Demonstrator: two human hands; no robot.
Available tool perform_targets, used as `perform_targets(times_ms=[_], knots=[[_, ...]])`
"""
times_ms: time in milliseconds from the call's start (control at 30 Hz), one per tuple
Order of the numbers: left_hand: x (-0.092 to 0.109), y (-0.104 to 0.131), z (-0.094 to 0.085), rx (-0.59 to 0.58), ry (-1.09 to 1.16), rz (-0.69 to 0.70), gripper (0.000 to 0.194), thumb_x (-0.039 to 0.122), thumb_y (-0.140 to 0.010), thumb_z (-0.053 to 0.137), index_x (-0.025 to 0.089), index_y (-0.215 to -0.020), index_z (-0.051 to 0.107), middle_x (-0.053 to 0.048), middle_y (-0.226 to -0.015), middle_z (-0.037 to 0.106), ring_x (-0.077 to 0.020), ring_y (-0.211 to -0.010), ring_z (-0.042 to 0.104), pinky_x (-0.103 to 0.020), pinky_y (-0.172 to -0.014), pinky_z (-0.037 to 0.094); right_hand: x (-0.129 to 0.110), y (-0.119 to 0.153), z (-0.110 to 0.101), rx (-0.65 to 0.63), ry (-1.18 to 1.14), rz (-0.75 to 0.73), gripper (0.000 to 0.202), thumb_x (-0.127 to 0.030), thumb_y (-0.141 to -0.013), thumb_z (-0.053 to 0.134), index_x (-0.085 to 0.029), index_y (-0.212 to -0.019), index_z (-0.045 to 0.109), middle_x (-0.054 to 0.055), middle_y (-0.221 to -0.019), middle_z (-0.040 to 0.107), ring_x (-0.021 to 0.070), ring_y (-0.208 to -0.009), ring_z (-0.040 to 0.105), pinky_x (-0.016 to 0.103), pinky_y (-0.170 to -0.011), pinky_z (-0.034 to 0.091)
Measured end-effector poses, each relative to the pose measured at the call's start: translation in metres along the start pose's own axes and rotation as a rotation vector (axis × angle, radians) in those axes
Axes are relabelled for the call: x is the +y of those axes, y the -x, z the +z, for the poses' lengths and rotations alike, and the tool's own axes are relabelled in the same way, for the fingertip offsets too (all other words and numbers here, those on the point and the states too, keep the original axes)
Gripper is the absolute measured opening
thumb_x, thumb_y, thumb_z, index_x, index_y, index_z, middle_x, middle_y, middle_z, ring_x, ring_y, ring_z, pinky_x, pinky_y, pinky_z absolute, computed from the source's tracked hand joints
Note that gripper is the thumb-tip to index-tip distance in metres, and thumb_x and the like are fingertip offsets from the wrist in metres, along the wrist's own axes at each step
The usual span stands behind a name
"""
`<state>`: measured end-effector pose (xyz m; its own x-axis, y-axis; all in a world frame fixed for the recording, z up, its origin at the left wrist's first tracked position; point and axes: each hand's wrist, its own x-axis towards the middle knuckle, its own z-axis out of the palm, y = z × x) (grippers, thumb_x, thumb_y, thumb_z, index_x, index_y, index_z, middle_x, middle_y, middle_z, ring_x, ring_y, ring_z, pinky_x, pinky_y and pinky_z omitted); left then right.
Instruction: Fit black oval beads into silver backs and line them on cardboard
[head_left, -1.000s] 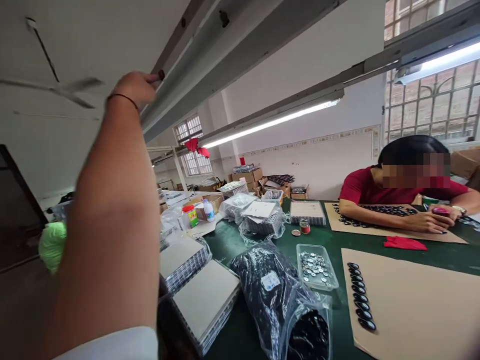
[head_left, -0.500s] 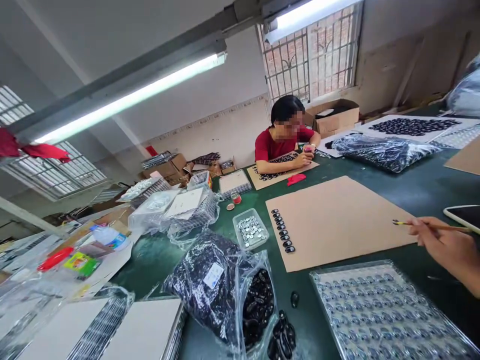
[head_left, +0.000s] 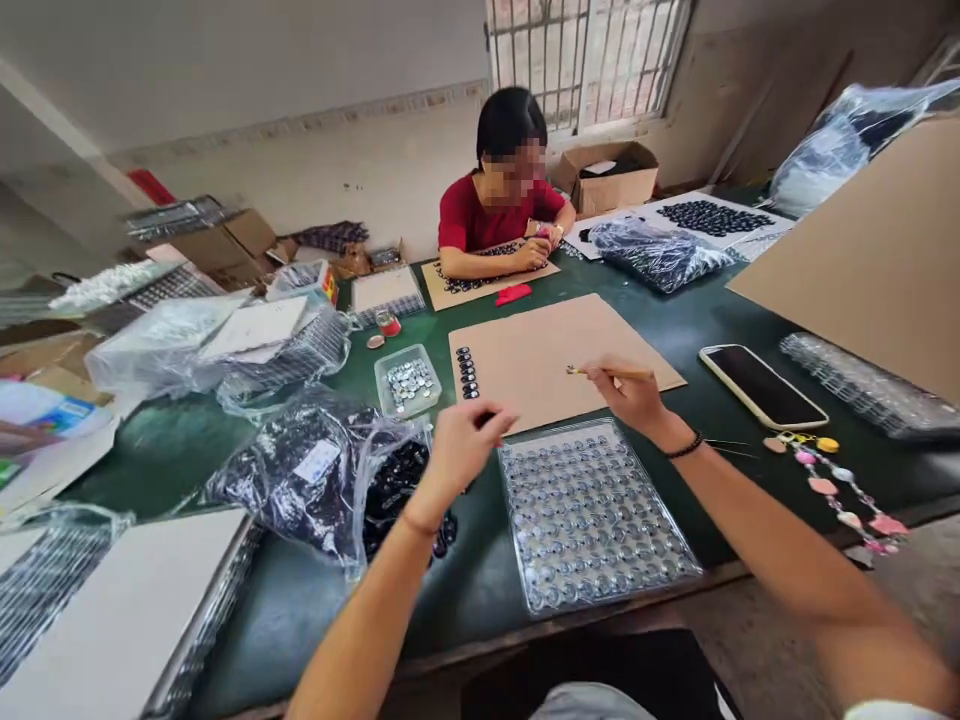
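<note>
My left hand (head_left: 466,448) is closed, thumb against fingers, with a small black piece (head_left: 487,419) partly showing in the pinch. It hovers at the near left edge of a brown cardboard sheet (head_left: 547,345). Between the fingers of my right hand (head_left: 626,392) is a thin pencil-like stick (head_left: 611,371), its dark tip pointing left over the sheet. A column of shiny black oval pieces (head_left: 467,372) lies along the sheet's left edge. Just below my left hand, an open plastic bag (head_left: 394,495) holds more black pieces. A clear tray of domed pieces (head_left: 592,515) lies between my forearms.
A plastic tub of silvery discs (head_left: 409,380) stands left of the sheet. To the right lie a phone (head_left: 765,385) and a beaded strap (head_left: 825,485). Another person (head_left: 491,200) works across the table. A brown board (head_left: 870,250) juts in at right.
The view has swung down and right. My left hand has come into view near the sheet. My right hand, still gripping the stick, now reaches over the sheet.
</note>
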<state>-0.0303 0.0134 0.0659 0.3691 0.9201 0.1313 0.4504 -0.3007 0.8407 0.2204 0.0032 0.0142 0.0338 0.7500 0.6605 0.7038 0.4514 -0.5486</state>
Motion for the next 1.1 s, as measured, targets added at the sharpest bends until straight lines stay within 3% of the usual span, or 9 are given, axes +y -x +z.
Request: perform_targets(times_ms=[100, 200, 367, 500, 667, 1100], knots=[[-0.02, 0.003, 0.045, -0.167, 0.12, -0.1, 0.028, 0.041, -0.073, 0.059, 0.014, -0.072, 0.066, 0.002, -0.049, 0.054, -0.008, -0.044, 0.047, -0.019, -0.044, 0.037, 0.0, 0.012, 0.0, -0.075, -0.104, 0.002, 0.026, -0.032, -0.09, 0.038, -0.02, -0.083, 0.06, 0.003, -0.073, 0.062, 0.0143, -0.066, 0.059, 0.027, -0.064, 0.047], [-0.033, 0.007, 0.062, -0.189, 0.166, -0.153, 0.028, 0.041, -0.071, 0.061, 0.014, -0.072, 0.066, 0.002, -0.052, 0.055, -0.0076, -0.044, 0.047, -0.019, -0.042, 0.034, -0.007, 0.029, -0.006, -0.142, -0.291, 0.088, 0.025, -0.031, -0.091, 0.035, -0.019, -0.086, 0.057, 0.003, -0.075, 0.06, 0.011, -0.057, 0.057, 0.024, -0.057, 0.047], [-0.031, 0.02, 0.06, -0.125, 0.182, -0.269, 0.029, 0.039, -0.065, 0.068, 0.015, -0.082, 0.067, 0.001, -0.052, 0.057, -0.0088, -0.044, 0.048, -0.019, -0.043, 0.037, -0.039, 0.045, -0.017, -0.192, -0.446, 0.089, 0.013, -0.026, -0.089, 0.041, -0.02, -0.088, 0.053, 0.001, -0.07, 0.057, 0.0109, -0.057, 0.055, 0.024, -0.055, 0.046], [-0.03, 0.031, 0.066, -0.19, 0.171, -0.232, 0.035, 0.035, -0.064, 0.07, 0.015, -0.093, 0.067, -0.005, -0.076, 0.067, -0.0127, -0.059, 0.057, -0.022, -0.053, 0.045, -0.056, 0.046, -0.016, -0.222, -0.335, -0.087, 0.006, -0.019, -0.084, 0.051, -0.021, -0.084, 0.056, 0.001, -0.069, 0.062, 0.012, -0.063, 0.058, 0.023, -0.058, 0.046], [-0.026, 0.037, 0.073, -0.187, 0.127, -0.204, 0.03, 0.03, -0.07, 0.066, 0.017, -0.096, 0.067, -0.004, -0.077, 0.068, -0.0117, -0.058, 0.057, -0.022, -0.053, 0.045, -0.054, 0.053, -0.007, -0.221, -0.232, -0.197, 0.013, -0.021, -0.088, 0.043, -0.02, -0.086, 0.056, 0.003, -0.072, 0.065, 0.0139, -0.067, 0.061, 0.025, -0.062, 0.047], [-0.021, 0.038, 0.071, -0.163, 0.084, -0.09, 0.024, 0.03, -0.071, 0.065, 0.02, -0.093, 0.067, -0.003, -0.084, 0.07, -0.011, -0.06, 0.058, -0.023, -0.056, 0.048, -0.055, 0.055, -0.003, -0.234, -0.248, -0.203, 0.014, -0.021, -0.088, 0.043, -0.021, -0.085, 0.057, 0.002, -0.069, 0.065, 0.0131, -0.065, 0.062, 0.024, -0.06, 0.049]])
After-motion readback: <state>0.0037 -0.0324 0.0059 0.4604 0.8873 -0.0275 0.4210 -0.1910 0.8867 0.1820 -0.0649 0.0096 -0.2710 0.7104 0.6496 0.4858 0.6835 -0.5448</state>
